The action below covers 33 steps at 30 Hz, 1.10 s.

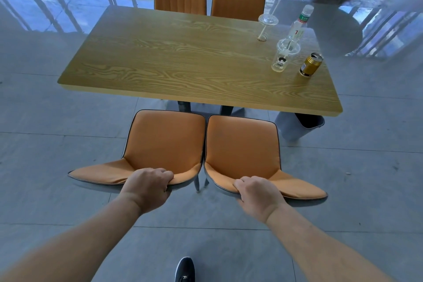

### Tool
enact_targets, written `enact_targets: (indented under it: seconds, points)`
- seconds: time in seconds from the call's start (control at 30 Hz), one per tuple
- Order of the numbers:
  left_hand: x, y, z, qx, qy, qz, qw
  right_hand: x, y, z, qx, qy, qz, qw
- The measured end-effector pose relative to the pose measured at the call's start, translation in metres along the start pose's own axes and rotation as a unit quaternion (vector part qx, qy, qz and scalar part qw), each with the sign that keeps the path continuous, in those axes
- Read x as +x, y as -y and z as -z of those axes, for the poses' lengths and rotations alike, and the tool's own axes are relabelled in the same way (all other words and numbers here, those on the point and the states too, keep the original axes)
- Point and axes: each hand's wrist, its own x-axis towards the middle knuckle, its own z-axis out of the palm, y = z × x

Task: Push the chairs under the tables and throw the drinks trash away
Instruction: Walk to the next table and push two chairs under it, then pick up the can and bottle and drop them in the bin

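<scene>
both hands' fingers (pixel 168 177) curled tight over 2 chair backs (pixel 146 174)

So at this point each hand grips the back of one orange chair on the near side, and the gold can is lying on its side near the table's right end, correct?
Not quite. The head view shows the gold can standing upright on the table, not lying down. The rest holds: the left hand grips the left chair, the right hand the right chair.

Bottle (pixel 298 24) label print too blurred, seemingly unreadable.
</scene>
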Motion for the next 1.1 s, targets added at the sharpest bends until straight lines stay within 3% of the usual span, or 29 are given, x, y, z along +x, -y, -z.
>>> enact_targets:
  seconds: [0.13, 0.23, 0.3, 0.37, 0.5, 0.77, 0.93, 1.1]
  points:
    - [0.009, -0.007, 0.008, -0.025, 0.087, 0.087, 0.992, 0.001, 0.004, 0.005, 0.030, 0.039, -0.041, 0.998]
    - [0.031, -0.022, 0.034, -0.133, 0.164, 0.190, 0.959, 0.000, 0.002, 0.029, 0.201, 0.069, -0.160, 0.964]
    - [0.049, -0.039, 0.058, -0.170, 0.127, 0.213, 0.954, -0.007, -0.012, 0.050, 0.249, -0.012, -0.217, 0.944]
    - [0.072, -0.061, 0.085, -0.176, 0.078, 0.203, 0.960, -0.020, -0.037, 0.076, 0.223, -0.087, -0.241, 0.941]
    - [0.127, -0.126, 0.144, -0.180, 0.018, 0.165, 0.970, -0.066, -0.107, 0.137, 0.177, -0.162, -0.275, 0.931]
    - [0.232, -0.323, 0.219, -0.177, -0.072, 0.092, 0.977, -0.193, -0.289, 0.223, 0.115, -0.186, -0.282, 0.934]
    - [0.277, -0.427, 0.222, -0.191, -0.084, 0.115, 0.971, -0.255, -0.400, 0.242, 0.109, -0.176, -0.264, 0.942]
    - [0.322, -0.480, 0.219, -0.194, -0.090, 0.151, 0.965, -0.255, -0.493, 0.268, 0.099, -0.156, -0.248, 0.951]
